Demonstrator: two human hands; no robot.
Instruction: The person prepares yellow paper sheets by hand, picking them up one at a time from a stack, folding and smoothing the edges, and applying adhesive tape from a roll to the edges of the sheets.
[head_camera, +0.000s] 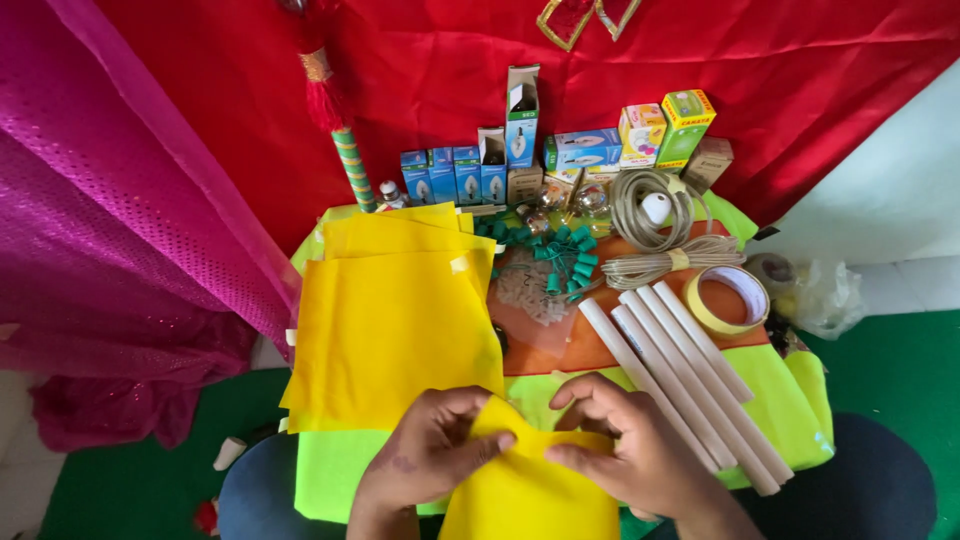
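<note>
Both my hands hold one yellow sheet (530, 495) at the near edge of a small table. My left hand (425, 455) pinches its upper left corner between thumb and fingers. My right hand (625, 450) grips its upper right edge, fingers curled over it. Just beyond my left hand lies a stack of yellow sheets (395, 320) on a lime-green table cover (800, 400).
Several cream tubes (690, 375) lie diagonally by my right hand, with a tape roll (728, 300), coiled cord (655, 235), a green light string (560, 260) and small bulb boxes (520, 165) behind. Red cloth (480, 60) hangs at the back, pink fabric (110, 230) at left.
</note>
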